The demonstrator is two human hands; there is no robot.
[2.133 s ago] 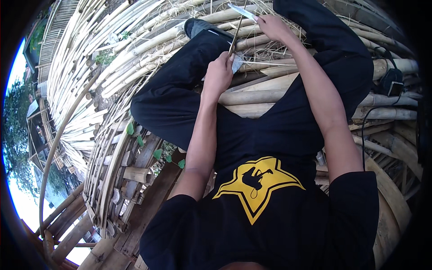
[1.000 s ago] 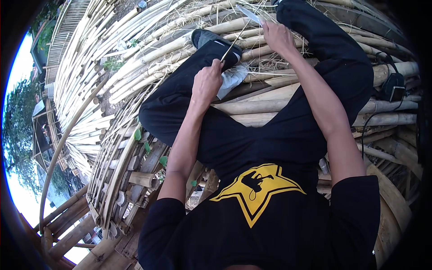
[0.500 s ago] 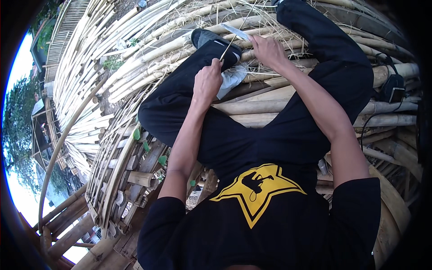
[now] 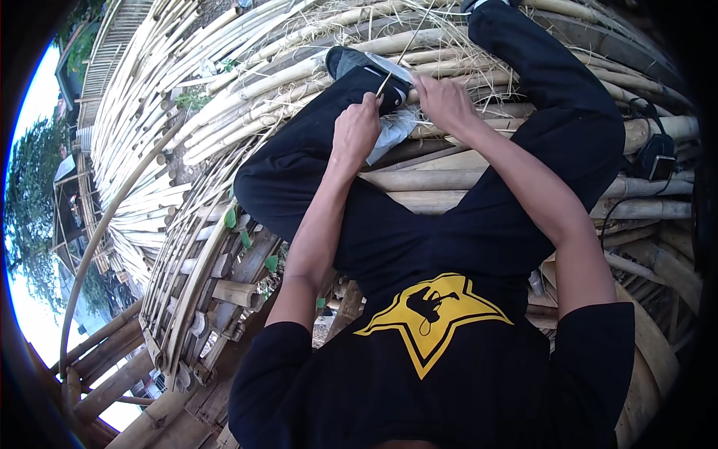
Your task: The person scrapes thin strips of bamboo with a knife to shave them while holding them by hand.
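My left hand (image 4: pixel 355 132) is closed on a thin bamboo strip (image 4: pixel 385 81), which slants up and away to the right from the fist. In my right hand (image 4: pixel 446 107) is a knife; its pale blade (image 4: pixel 390 67) points left and crosses the strip just beyond my left fist. The knife's handle is hidden inside the fingers. Both hands are close together over my folded left leg, near the shoe (image 4: pixel 345 61). Below the blade, a crumpled whitish sheet (image 4: pixel 394 133) lies between leg and bamboo; I cannot tell whether it is cloth or plastic.
I sit on a floor of bamboo poles (image 4: pixel 437 179). Thin shavings (image 4: pixel 479 71) are scattered beyond my hands. A black device with a cable (image 4: pixel 657 157) rests at the right. Bamboo slats (image 4: pixel 187 292) and a curved pole (image 4: pixel 108 213) stand on the left.
The knife and my right hand have come slightly toward me along the strip. My left hand has shifted a little right, and the gap between the hands is smaller.
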